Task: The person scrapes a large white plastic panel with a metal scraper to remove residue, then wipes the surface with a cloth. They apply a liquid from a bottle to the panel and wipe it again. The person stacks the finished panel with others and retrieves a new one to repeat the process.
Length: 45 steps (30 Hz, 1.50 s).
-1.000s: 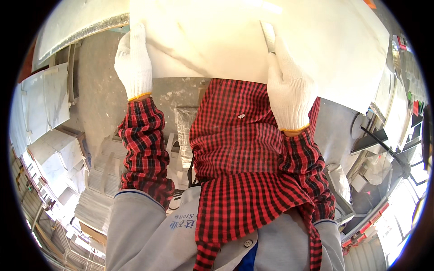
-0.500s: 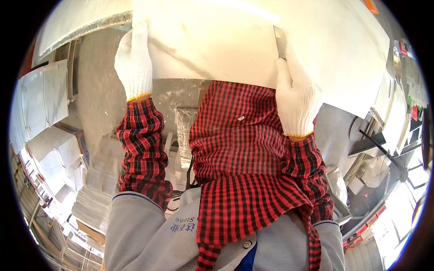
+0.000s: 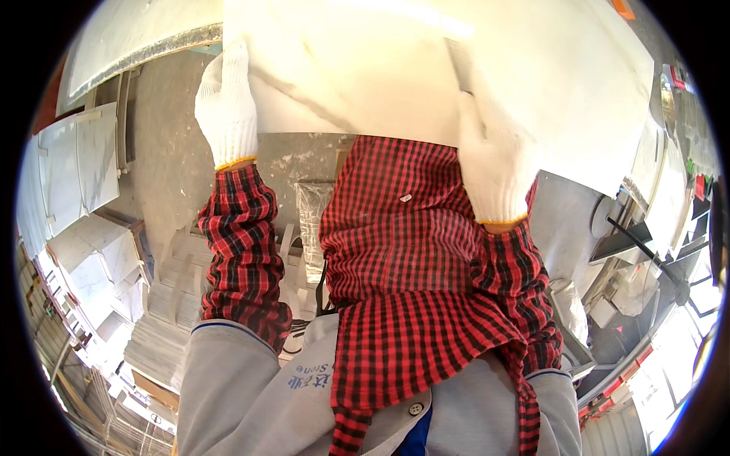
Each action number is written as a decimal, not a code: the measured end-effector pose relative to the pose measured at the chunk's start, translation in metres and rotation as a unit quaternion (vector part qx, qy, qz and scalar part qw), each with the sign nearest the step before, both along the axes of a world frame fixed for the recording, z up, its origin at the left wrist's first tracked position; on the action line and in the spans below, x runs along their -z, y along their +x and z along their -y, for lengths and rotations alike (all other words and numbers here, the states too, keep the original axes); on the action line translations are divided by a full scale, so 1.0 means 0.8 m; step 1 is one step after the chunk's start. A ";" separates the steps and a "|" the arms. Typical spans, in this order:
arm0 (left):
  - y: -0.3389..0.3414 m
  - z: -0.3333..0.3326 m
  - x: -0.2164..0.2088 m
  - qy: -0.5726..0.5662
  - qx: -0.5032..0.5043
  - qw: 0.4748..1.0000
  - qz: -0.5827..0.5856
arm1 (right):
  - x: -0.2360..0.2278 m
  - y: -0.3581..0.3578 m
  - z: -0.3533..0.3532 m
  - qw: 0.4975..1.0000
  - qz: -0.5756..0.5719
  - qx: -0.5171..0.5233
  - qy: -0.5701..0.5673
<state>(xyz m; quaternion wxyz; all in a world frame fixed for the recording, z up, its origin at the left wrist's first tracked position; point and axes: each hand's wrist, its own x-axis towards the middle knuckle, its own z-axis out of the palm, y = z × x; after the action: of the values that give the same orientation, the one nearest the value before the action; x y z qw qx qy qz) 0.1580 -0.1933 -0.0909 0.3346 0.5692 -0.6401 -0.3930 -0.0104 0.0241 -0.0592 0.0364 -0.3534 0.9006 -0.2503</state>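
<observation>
A large cream-white stone slab (image 3: 380,76) with grey-brown veins spans the top of the view, its near edge by my apron. My left hand (image 3: 228,114), in a white knit glove, is closed on the slab's left edge; its fingertips are partly out of sight beyond that edge. Over the slab's near right part, my right hand (image 3: 496,163), gloved alike, grips a flat metal scraper (image 3: 458,64). The blade lies low over the slab face and is smeared by motion. Its handle is hidden in the glove.
Another pale slab (image 3: 144,38) with a rough edge lies at the far left. White stone panels (image 3: 76,163) stand along the left side. Stacked pale tiles (image 3: 171,304) sit low left. A black bar (image 3: 639,247) slants at the right, beside clutter.
My right hand and the scraper have shifted slightly left, and the blade has tilted more. The left hand keeps its hold on the slab edge.
</observation>
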 end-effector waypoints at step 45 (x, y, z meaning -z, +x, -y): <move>0.000 0.000 0.000 0.038 -0.005 0.999 -0.036 | 0.002 0.012 -0.005 0.989 0.075 -0.089 -0.091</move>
<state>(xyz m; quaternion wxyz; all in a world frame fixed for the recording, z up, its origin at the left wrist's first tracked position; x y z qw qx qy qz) 0.1578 -0.1931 -0.0909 0.3372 0.5700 -0.6093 -0.4360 -0.0008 0.0282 -0.0608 0.0939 -0.4138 0.8340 -0.3527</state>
